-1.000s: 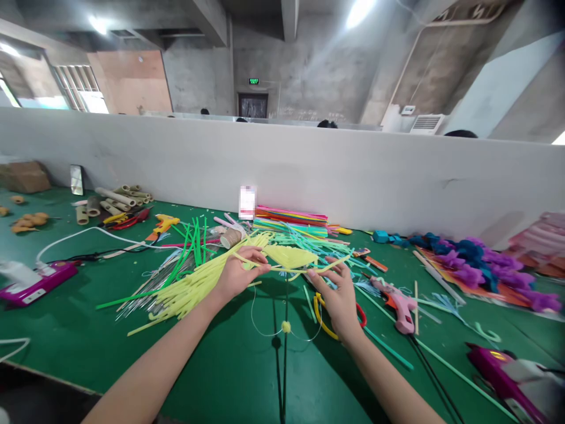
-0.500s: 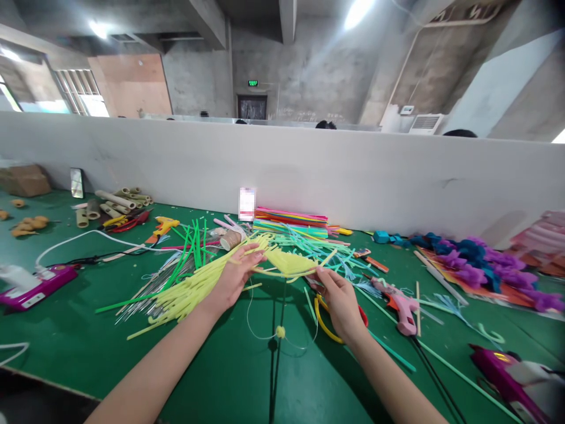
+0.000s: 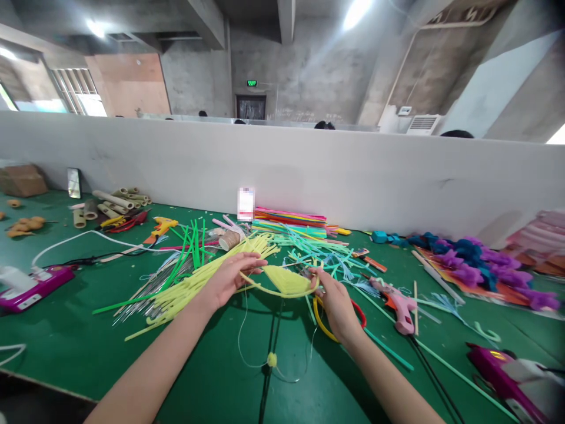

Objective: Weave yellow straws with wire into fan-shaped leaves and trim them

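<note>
Between my hands is a yellow leaf-shaped piece (image 3: 288, 280) made of pipe cleaners laid side by side, with one stem curving along its near edge. My left hand (image 3: 229, 277) closes its fingertips on the left end of that curved stem. At the right corner, my right hand (image 3: 333, 297) pinches the piece between thumb and fingers. Below it, a clear thin line loops down to a small yellow fuzzy ball (image 3: 272, 360). Loose yellow pipe cleaners (image 3: 189, 291) lie beneath and beyond my left hand. Scissors with yellow and red handles (image 3: 325, 330) lie partly under my right hand.
A pink glue gun (image 3: 402, 309) lies to the right, a yellow one (image 3: 164, 226) to the left. Teal pipe cleaners (image 3: 318, 246) and a phone (image 3: 246, 204) are ahead, before a white partition (image 3: 282, 165). Purple power strips (image 3: 42, 287) sit at both sides.
Both hands have tipped the yellow piece and brought it slightly lower, so more of its face shows. The fuzzy ball has swung lower and a little left. Both hands keep hold.
</note>
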Demonstrator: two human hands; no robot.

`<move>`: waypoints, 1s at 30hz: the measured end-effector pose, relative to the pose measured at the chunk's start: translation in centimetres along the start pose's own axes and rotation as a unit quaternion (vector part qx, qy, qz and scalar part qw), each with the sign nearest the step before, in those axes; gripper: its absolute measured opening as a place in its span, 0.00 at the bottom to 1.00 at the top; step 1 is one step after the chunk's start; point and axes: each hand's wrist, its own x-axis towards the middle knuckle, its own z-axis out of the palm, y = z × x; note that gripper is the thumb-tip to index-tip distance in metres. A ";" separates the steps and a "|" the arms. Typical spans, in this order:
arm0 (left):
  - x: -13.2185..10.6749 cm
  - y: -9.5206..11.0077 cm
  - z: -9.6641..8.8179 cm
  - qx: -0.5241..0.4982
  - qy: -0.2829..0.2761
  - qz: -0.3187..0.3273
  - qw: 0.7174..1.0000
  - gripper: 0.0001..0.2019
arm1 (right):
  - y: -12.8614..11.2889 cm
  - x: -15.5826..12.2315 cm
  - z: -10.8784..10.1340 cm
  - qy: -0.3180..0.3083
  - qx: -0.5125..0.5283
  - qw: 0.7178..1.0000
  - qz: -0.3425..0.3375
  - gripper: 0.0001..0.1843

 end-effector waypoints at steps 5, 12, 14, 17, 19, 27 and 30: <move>-1.7 3.6 -2.5 0.071 -0.194 -0.080 0.975 0.33 | 0.0 -0.6 0.8 -0.062 0.004 0.998 0.008 0.27; -0.5 2.4 -3.4 0.188 -0.089 -0.110 0.972 0.30 | 0.1 -1.4 1.6 -0.076 -0.095 0.992 -0.029 0.28; -0.2 1.8 -3.3 0.238 -0.105 -0.097 0.961 0.26 | 0.1 -1.5 1.6 -0.075 -0.120 0.989 -0.046 0.28; 0.1 1.3 -3.3 0.290 -0.163 -0.088 0.939 0.20 | 0.1 -1.6 1.6 -0.086 -0.170 0.979 -0.076 0.28; 0.3 1.2 -3.4 0.308 -0.182 -0.082 0.930 0.17 | 0.2 -1.9 1.6 -0.100 -0.207 0.969 -0.089 0.28; 0.1 1.5 -3.2 0.308 -0.139 -0.073 0.938 0.18 | 0.1 -2.8 1.6 -0.179 -0.296 0.936 -0.067 0.25; -0.2 1.6 -3.0 0.298 -0.131 -0.070 0.943 0.18 | 0.3 -2.6 1.4 -0.186 -0.290 0.937 -0.066 0.24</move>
